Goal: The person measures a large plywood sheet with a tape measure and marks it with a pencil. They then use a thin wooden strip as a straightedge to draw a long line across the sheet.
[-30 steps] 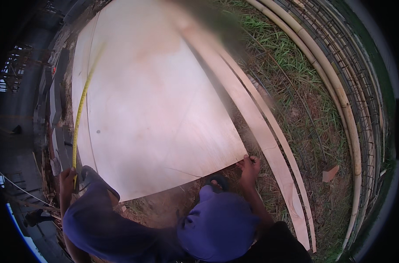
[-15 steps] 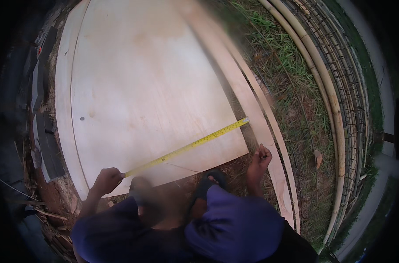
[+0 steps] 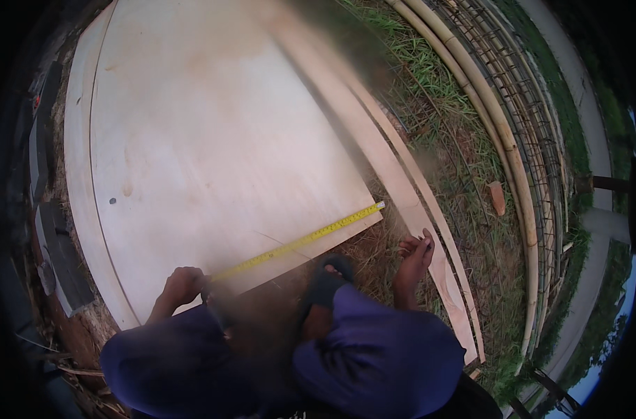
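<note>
A large pale plywood sheet [image 3: 213,153] lies on the ground in front of me. Across its near end stretches a yellow tape measure [image 3: 297,243], its metal-tipped end just past the sheet's right edge. My left hand [image 3: 180,288] is closed around the tape at the near left; the tape's case is hidden there. Beside the sheet, over a narrow wooden strip [image 3: 402,195], my right hand [image 3: 416,265] is raised off the tape with fingers curled and thumb and forefinger close together. Whatever it may pinch is too small to make out.
A thinner strip [image 3: 430,199] runs along the outer side of the first. Further right lie bamboo poles [image 3: 496,112] and wire mesh [image 3: 534,153] on grass. Dark blocks [image 3: 63,244] line the left side. My sandalled foot [image 3: 335,269] is close to the sheet's near edge.
The tape has shifted nearer the sheet's near edge and lies more level with it. My right hand has turned slightly, its fingers loosening a little. The whole view has shifted somewhat.
</note>
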Tool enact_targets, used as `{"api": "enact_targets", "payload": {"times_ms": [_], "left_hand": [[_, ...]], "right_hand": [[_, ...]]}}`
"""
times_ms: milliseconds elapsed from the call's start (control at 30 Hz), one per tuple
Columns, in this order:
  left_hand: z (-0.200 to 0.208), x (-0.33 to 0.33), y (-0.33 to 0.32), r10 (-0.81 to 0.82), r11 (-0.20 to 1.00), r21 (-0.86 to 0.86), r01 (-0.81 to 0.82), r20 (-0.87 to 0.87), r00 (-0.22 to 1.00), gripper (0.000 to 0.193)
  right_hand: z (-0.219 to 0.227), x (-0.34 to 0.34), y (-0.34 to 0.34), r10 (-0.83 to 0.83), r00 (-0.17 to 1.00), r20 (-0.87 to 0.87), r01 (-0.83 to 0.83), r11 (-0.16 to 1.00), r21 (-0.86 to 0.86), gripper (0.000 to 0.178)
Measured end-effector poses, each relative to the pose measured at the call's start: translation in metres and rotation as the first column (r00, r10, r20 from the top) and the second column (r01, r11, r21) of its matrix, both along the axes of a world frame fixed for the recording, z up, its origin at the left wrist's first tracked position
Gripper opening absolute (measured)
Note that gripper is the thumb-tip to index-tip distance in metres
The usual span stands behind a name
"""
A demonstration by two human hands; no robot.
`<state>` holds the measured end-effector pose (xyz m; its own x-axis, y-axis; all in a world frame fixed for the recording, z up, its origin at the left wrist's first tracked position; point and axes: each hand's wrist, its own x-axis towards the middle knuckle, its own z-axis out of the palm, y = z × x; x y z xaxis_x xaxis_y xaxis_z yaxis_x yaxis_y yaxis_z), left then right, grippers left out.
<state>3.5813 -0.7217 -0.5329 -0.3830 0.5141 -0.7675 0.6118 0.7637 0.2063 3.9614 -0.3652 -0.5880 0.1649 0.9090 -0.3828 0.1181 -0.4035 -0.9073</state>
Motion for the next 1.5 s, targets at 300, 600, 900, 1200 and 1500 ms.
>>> {"api": "enact_targets", "payload": {"times_ms": [300, 600, 900, 1200, 1500], "left_hand": [[-0.002, -0.004, -0.018, 0.081, 0.996, -0.035, -0.081, 0.002, 0.997, 0.043], [0.024, 0.025, -0.007, 0.094, 0.995, -0.034, -0.093, 0.046, 0.994, 0.038], [0.022, 0.032, 0.001, 0.06, 0.993, -0.099, -0.062, -0.022, 0.998, 0.037], [0.021, 0.037, 0.01, 0.187, 0.948, -0.247, -0.201, -0.08, 0.979, 0.039], [0.02, 0.038, 0.017, 0.132, 0.952, -0.265, -0.154, -0.099, 0.986, 0.041]], "right_hand": [[0.023, -0.039, -0.008, 0.071, 0.997, 0.038, -0.073, 0.995, 0.071, 0.039], [0.025, -0.07, -0.015, 0.28, 0.96, 0.014, -0.28, 0.955, 0.099, 0.032], [0.004, -0.087, -0.061, 0.713, 0.696, 0.085, -0.707, 0.701, -0.093, 0.03], [0.025, -0.129, -0.056, 0.909, 0.408, 0.089, -0.895, 0.417, -0.159, 0.025], [0.028, -0.161, -0.045, 0.993, 0.107, 0.043, -0.957, 0.115, -0.266, 0.021]]}}
